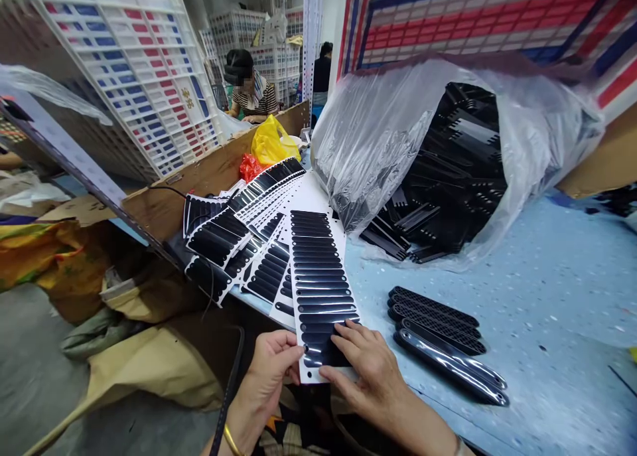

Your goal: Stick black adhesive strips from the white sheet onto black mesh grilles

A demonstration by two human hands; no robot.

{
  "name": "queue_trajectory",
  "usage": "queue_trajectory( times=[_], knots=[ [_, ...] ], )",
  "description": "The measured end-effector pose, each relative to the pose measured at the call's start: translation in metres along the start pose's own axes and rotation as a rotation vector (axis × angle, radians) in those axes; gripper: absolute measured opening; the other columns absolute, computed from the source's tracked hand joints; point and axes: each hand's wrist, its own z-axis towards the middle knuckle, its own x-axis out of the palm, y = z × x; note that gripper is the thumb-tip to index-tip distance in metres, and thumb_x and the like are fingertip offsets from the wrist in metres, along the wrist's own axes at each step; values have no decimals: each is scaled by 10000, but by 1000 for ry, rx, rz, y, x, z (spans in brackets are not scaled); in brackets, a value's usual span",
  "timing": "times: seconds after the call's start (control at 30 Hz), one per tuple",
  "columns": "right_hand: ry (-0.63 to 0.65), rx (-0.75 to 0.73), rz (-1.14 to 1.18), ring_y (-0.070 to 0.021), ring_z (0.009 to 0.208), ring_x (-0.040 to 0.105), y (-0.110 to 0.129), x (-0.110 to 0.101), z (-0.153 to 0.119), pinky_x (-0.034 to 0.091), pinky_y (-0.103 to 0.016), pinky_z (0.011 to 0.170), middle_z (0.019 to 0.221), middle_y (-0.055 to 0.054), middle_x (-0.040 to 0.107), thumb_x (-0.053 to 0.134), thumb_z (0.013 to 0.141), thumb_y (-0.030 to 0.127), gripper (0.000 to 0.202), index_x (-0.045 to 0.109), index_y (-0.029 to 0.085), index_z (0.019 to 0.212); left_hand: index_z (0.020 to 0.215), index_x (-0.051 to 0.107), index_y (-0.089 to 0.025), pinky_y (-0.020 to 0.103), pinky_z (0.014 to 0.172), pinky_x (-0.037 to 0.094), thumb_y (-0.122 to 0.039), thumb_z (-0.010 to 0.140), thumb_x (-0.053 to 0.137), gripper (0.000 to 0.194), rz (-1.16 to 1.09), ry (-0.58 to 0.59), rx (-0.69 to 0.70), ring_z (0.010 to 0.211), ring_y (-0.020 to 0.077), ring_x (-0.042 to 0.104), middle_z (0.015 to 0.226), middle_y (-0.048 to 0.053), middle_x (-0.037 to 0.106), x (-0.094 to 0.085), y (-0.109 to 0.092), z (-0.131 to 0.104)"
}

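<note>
A white backing sheet of glossy black strip stickers [321,263] lies at the table's front edge, with the stickers in a long column. My left hand [269,366] pinches its lower left edge between thumb and fingers, beside the end of a strip. My right hand [371,363] rests on the lower right of the sheet, fingers stretched out and holding nothing. To the right of it lie several long black pieces with rounded ends; a patterned one [438,316] is further back and a glossy one [450,370] nearer me.
More sticker sheets [269,270] are heaped to the left. A clear plastic bag [383,124] spills black plastic strips [462,170] onto the blue tabletop [562,310]. Behind stand a yellow bag [273,141] and a white crate [144,77]. A person [251,94] sits beyond the wooden board.
</note>
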Motion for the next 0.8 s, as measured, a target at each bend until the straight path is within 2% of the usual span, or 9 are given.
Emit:
queue_trajectory(
  times=[0.1,0.17,0.27,0.33,0.4,0.53,0.63,0.73,0.8],
  knots=[
    [-133,-17,9,-303,983,636,3,-6,6,479,-421,807,1037,-162,695,598,894,302,240,676,129,1041,647,658,-81,167,448,410,-321,599,799,283,-48,8,7,431,67,517,523,14,586,1,1,-3],
    [-177,-6,48,-241,792,634,8,-9,10,463,-357,692,866,-128,686,541,923,246,188,685,131,956,639,658,-83,165,420,382,-339,610,789,289,-51,-3,2,396,64,489,481,1,551,3,0,-3],
    [-60,112,218,-151,574,539,21,-6,13,384,-269,543,653,-44,587,533,932,234,187,677,152,845,640,652,-85,158,393,343,-338,622,780,284,-67,17,15,381,49,451,486,-5,539,7,-4,0],
    [23,225,350,-133,566,545,28,-1,13,397,-250,538,657,-28,582,556,925,290,188,674,149,881,627,631,-92,152,381,317,-316,629,768,263,-86,47,19,373,38,424,486,-15,522,12,-8,2],
    [26,318,453,-123,550,552,32,5,14,414,-237,533,654,-20,587,576,909,342,229,675,136,907,616,609,-103,146,375,299,-292,626,759,242,-99,64,5,367,31,403,478,-27,501,17,-12,4],
    [-34,438,549,-112,476,531,29,9,22,386,-213,459,566,-21,589,557,891,381,319,653,140,706,578,592,-104,145,374,285,-278,624,736,231,-50,108,-14,359,38,409,443,-21,490,26,-15,7],
    [10,483,555,-116,465,538,22,5,30,368,-202,433,532,-27,590,500,871,325,336,611,150,606,551,574,-106,152,376,298,-320,636,728,277,7,121,-5,353,46,419,431,-10,497,30,-14,9],
    [80,479,552,-129,483,563,12,-1,33,395,-211,451,543,-33,607,435,863,287,337,620,155,614,573,575,-113,157,377,311,-363,628,718,293,76,65,0,346,54,425,426,-14,501,28,-13,14],
    [67,491,540,-139,493,587,1,-13,29,432,-220,472,551,-36,624,429,869,297,340,627,161,630,594,584,-119,160,358,290,-399,601,711,308,165,-27,26,325,58,416,427,-20,503,22,-14,22]
  ],
)
